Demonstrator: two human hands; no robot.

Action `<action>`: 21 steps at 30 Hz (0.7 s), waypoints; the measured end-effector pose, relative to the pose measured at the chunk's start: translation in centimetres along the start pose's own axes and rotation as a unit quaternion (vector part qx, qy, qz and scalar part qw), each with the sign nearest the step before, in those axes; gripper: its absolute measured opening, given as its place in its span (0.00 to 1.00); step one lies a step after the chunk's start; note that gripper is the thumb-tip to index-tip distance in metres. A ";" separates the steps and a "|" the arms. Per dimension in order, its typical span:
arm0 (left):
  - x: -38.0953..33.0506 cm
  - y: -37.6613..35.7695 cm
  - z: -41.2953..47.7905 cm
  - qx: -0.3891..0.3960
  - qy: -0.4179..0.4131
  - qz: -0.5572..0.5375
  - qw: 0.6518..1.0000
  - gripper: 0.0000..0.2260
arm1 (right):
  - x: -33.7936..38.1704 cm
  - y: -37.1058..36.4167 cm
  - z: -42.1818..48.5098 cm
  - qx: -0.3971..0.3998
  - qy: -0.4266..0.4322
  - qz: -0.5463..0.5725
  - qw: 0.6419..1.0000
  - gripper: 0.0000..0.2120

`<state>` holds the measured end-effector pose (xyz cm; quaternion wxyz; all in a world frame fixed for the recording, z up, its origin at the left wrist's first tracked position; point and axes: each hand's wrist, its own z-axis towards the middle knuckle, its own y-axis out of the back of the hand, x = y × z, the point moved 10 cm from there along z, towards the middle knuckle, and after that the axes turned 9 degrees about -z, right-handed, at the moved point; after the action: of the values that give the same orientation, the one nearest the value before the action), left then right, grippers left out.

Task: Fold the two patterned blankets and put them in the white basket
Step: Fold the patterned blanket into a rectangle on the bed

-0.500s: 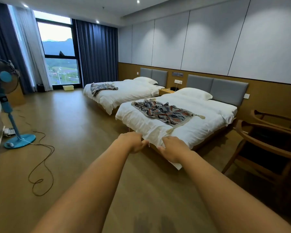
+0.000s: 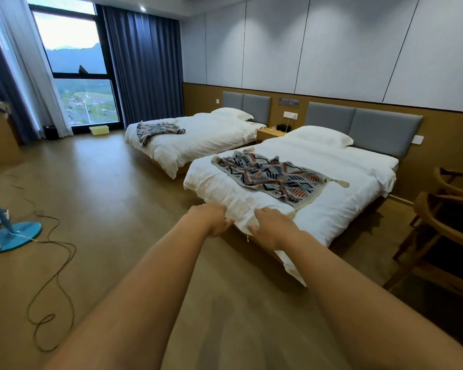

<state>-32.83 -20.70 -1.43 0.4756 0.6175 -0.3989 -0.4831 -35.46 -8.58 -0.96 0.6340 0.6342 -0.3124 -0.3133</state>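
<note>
white duvet (image 2: 332, 222) | left hand (image 2: 214, 218), right hand (image 2: 274, 227): fingers (image 2: 253, 227) clutch it | patterned blanket (image 2: 273, 177) just beyond

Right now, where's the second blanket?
Head view, upper centre-left: the second blanket lies crumpled on the far bed, foot-side of its pillow, near the blue curtain.

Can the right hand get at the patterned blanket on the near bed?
Probably yes: the right hand grips the white duvet edge, and the grey patterned blanket lies uncovered just beyond, nothing between.
</note>
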 end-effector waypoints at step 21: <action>11.2 2.8 41.8 0.025 0.040 -0.031 0.998 0.21 | -8.0 -3.6 44.9 0.045 0.051 -0.007 0.998 0.25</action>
<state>-71.35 -40.46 -4.54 0.4601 0.6601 -0.3726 -0.4624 -75.91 -29.55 -4.50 0.6178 0.6796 -0.2885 -0.2708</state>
